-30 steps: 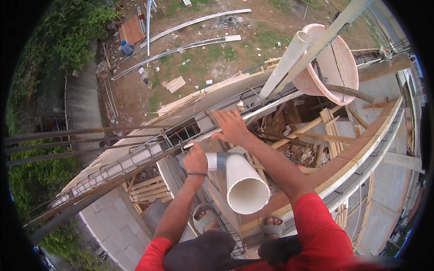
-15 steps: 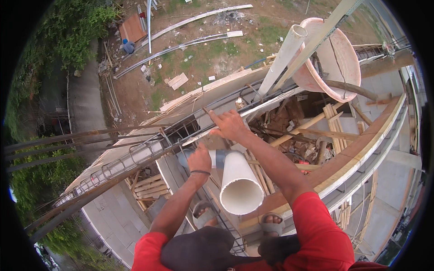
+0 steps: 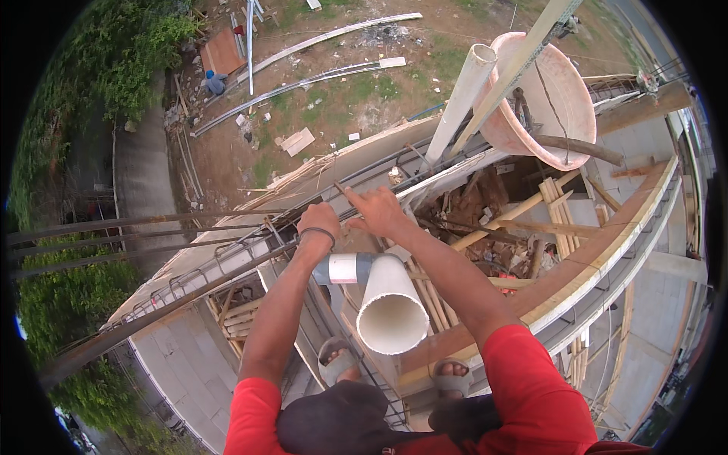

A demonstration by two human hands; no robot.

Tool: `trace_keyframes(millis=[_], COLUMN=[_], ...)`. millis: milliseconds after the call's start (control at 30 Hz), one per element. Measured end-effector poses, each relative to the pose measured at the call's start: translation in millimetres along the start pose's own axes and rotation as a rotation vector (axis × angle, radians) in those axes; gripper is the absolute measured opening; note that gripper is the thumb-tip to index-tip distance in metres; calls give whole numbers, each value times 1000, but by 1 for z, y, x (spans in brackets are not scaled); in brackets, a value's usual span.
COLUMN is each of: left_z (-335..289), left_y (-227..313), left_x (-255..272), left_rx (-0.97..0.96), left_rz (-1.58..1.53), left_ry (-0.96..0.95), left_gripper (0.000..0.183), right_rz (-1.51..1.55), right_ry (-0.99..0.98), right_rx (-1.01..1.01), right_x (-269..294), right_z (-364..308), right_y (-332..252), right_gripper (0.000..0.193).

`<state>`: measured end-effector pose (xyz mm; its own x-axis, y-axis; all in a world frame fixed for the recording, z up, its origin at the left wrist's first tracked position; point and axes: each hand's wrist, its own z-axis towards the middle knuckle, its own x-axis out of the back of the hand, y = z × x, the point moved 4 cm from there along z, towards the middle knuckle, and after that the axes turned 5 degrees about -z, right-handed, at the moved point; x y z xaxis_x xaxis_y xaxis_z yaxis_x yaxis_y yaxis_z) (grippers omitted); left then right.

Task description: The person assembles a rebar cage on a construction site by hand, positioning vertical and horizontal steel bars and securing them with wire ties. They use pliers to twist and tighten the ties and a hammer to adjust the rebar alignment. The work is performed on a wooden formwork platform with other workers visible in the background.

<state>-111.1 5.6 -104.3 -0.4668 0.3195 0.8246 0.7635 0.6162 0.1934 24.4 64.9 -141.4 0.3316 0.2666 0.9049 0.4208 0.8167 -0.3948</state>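
currently the two hands sit just apart over the narrow trough of reinforcing steel. the left hand (image 3: 317, 218) is curled into a loose fist at the trough's edge, and i cannot tell whether it grips anything. the right hand (image 3: 377, 212) has its index finger and thumb spread, the finger reaching to the end of a short steel bar (image 3: 340, 188) that pokes up at the trough; whether it clasps the bar is unclear. below the hands, well clear of the fingers, a wide white pipe (image 3: 387, 292) shows its rough open end, joined to a grey fitting (image 3: 365, 268). off to the right, a pinkish tub (image 3: 570, 98) tilts behind a slanting timber (image 3: 518, 73) and a slimmer white pipe (image 3: 460, 106).
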Motion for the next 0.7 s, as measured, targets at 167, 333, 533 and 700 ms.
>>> trace_keyframes(millis=[167, 333, 533, 700], left_z=[-3, -21, -60, -68], left_y=[-28, -37, -40, 5], left_x=[4, -11, -53, -58], left_rx=[10, 74, 55, -93], left_rz=[-145, -117, 27, 103], left_ry=[153, 274, 240, 189], left_gripper=[24, 18, 12, 12], right_rz=[-4, 2, 7, -1], right_ry=[61, 29, 60, 53], right_rx=[23, 18, 15, -6], right_x=[-2, -2, 2, -3], right_z=[-3, -2, -3, -5], right_y=[0, 3, 3, 7], right_gripper=[78, 77, 79, 79])
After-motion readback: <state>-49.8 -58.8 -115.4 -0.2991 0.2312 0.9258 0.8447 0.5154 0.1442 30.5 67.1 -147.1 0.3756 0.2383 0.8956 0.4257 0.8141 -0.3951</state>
